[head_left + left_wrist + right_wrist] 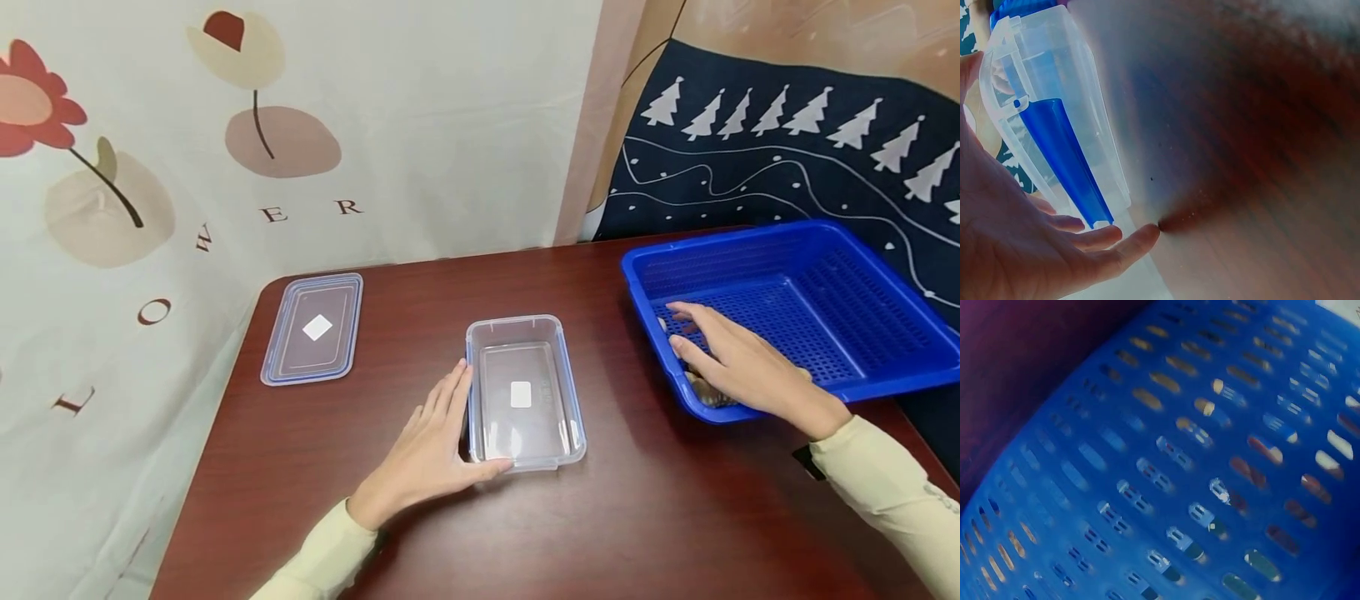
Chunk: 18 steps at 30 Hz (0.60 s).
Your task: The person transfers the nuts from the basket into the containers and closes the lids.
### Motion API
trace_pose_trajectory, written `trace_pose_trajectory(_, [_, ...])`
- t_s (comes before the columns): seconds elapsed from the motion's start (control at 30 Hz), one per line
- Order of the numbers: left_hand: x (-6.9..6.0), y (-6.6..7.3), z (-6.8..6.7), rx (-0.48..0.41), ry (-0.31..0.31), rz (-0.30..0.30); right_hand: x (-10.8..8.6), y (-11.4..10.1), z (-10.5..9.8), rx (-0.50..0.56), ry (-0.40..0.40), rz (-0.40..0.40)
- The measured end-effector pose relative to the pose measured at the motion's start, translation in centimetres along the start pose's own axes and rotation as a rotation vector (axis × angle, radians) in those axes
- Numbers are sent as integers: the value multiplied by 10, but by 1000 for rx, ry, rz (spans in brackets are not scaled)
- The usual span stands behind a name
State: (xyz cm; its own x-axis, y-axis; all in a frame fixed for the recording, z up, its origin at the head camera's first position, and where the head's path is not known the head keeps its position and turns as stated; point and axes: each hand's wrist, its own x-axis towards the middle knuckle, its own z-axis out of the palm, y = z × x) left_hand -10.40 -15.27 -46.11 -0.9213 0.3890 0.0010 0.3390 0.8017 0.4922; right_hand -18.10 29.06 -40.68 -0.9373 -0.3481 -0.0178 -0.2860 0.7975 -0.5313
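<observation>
A clear, empty-looking container [525, 400] with a white label stands mid-table. My left hand [427, 446] rests against its left side and near corner, fingers extended. In the left wrist view, the left hand [1041, 244] lies alongside the container's wall [1091, 94] and its blue clip [1063, 159]. My right hand [738, 358] reaches over the left part of a blue basket [787, 325], fingers loosely bent above brownish items [708, 390] at its near-left corner. The right wrist view shows only the basket's slotted wall [1135, 462]; the hand is outside it.
A clear lid [315, 329] with a blue seal and white label lies at the back left of the brown table [315, 467]. Behind the table hang a pale flowered cloth [450, 125] and a dark cloth with white trees [750, 167].
</observation>
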Motion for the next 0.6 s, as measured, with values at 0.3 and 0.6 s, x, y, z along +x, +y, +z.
trace_pose_trajectory(0.3, [-1, 0, 1, -13, -10, 2, 9, 11, -5, -48, -116, -22])
trace_pose_trajectory(0.6, [-3, 1, 2, -20, -25, -10, 18, 18, 1, -94, -178, -57])
